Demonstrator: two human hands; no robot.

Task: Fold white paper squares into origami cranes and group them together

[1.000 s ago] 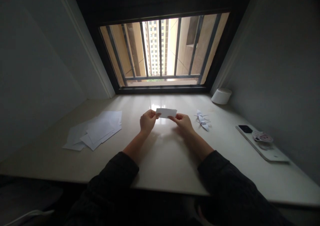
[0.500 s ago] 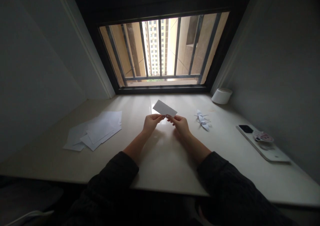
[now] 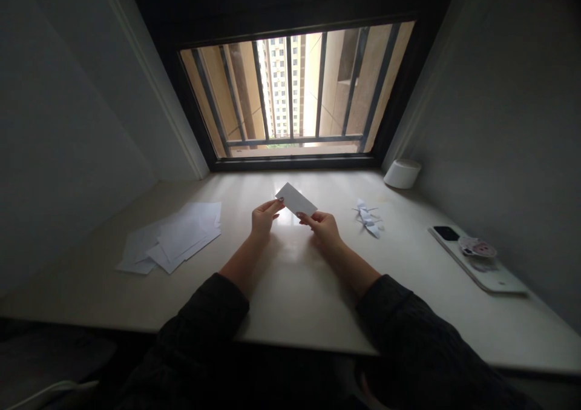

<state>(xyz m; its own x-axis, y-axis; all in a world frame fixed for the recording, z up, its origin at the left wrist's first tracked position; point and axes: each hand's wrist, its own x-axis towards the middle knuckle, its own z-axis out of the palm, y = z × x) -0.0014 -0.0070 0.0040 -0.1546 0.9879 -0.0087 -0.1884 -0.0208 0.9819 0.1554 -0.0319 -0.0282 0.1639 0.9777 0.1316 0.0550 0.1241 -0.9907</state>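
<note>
A folded-looking rectangle of white paper (image 3: 296,198) is held up tilted above the middle of the sill. My left hand (image 3: 264,217) pinches its left end between thumb and fingers. Near its lower right edge, my right hand (image 3: 323,226) grips it with the thumb on top. Whether the paper has more than one layer I cannot make out. Two small folded paper cranes (image 3: 368,218) lie on the surface to the right of my right hand.
Loose white paper sheets (image 3: 181,234) lie in an overlapping pile at the left. A phone (image 3: 481,264) with a round grip on its back lies at the right. Behind it, a white cylindrical object (image 3: 402,174) stands near the barred window (image 3: 290,95).
My left hand has moved left from the paper's lower middle to its left end. My right hand has shifted slightly, and the paper has turned a little and looks lighter.
</note>
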